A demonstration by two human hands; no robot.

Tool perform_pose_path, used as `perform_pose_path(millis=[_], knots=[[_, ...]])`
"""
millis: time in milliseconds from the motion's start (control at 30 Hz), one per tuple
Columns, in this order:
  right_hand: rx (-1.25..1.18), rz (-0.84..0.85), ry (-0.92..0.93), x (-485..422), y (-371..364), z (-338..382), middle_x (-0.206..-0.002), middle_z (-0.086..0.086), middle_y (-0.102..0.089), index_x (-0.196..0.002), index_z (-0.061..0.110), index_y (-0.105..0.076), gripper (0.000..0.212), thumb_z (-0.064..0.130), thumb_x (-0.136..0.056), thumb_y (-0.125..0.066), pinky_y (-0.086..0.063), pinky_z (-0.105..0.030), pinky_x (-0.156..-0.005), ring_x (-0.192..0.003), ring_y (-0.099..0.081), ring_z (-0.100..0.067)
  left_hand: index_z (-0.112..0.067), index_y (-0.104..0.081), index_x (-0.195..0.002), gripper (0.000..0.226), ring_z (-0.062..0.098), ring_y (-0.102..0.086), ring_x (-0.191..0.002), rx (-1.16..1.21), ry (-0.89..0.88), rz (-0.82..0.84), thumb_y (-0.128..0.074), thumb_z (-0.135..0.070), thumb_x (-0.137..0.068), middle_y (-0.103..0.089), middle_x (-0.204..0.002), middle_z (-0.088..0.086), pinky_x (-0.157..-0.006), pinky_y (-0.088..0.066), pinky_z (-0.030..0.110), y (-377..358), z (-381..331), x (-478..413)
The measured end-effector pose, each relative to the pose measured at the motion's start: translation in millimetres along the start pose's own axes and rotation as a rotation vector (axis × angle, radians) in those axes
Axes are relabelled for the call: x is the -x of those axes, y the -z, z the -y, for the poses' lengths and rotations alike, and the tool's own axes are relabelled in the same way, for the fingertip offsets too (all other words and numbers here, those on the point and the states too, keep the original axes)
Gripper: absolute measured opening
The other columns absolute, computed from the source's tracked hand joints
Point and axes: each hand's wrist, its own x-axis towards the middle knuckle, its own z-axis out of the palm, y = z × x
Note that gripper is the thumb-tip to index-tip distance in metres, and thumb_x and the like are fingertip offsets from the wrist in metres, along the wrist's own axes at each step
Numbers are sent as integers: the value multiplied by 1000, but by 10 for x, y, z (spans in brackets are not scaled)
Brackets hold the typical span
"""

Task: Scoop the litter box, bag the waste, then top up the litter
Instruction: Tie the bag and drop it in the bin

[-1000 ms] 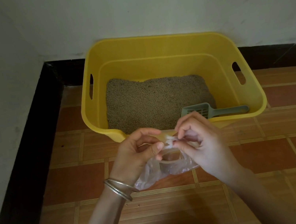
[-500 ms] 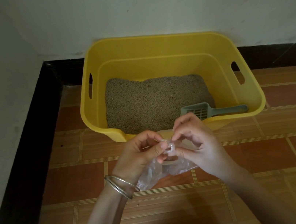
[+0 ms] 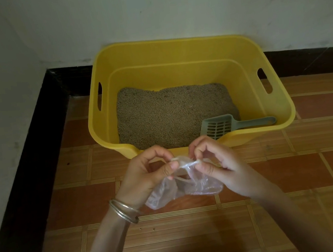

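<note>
Head view: the left hand (image 3: 148,174) and right hand (image 3: 220,161) each pinch the bunched rim of a thin clear plastic bag (image 3: 184,191), held above the floor just in front of the yellow litter box (image 3: 170,41), where the scoop (image 3: 226,126) lies. The film looks limp, almost weightless and clingy. Its rim edges seem the best hold, pinched lightly by the fingers (image 3: 205,168).
</note>
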Motion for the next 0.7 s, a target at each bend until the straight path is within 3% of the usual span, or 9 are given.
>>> perform_pose_path(millis=[133,267,333,433,500,567,700], knots=[[-203,15,-167,27,18,10,-85,0,-53,-86,8,-49,20,28,-89,-51,-44,-18,-72,-79,-53,-10,-15,-66,-76,32,9,-59,-73,-69,-99,20,-78,-42,-66,-60,-79,-6,-71,-48,19,43,36,63],[-244,1,-221,25,2,18,-76,-7,-55,-89,-5,-51,27,21,-90,-49,-43,-16,-70,-74,-54,-8,-21,-71,-79,13,12,-60,-88,-241,-198,64,-75,-31,-70,-58,-94,0,-83,-48,22,21,43,82],[-236,-4,-234,16,0,20,-74,1,-57,-87,3,-53,24,27,-89,-54,-44,-24,-72,-74,-54,-12,-25,-73,-79,8,10,-62,-86,-403,-262,58,-70,-22,-73,-59,-97,-4,-81,-49,23,25,44,91],[-143,-41,-225,16,-3,36,-81,5,-60,-76,24,-54,15,37,-82,-60,-44,-47,-70,-75,-54,-32,-22,-75,-81,10,7,-62,-78,-628,-338,43,-68,-19,-73,-62,-99,-5,-73,-50,22,12,48,100],[-97,-76,-184,18,-10,49,-81,4,-61,-73,25,-54,15,35,-80,-62,-44,-52,-68,-75,-51,-40,-18,-74,-78,10,5,-62,-76,-661,-351,5,-69,-24,-72,-63,-94,-6,-70,-50,19,-26,41,97],[-54,-88,-131,21,-14,58,-80,-1,-60,-73,17,-55,17,30,-81,-63,-43,-51,-67,-73,-49,-42,-17,-72,-74,10,3,-61,-76,-680,-366,-58,-69,-27,-72,-64,-87,-7,-69,-49,20,-58,38,82],[15,-103,-73,37,-37,78,-79,2,-60,-75,11,-56,15,22,-81,-65,-47,-35,-71,-77,-57,-19,-28,-47,-82,23,6,-57,-64,-801,-278,-188,-61,-41,-67,-61,-72,-9,-59,-44,25,-74,47,63]])
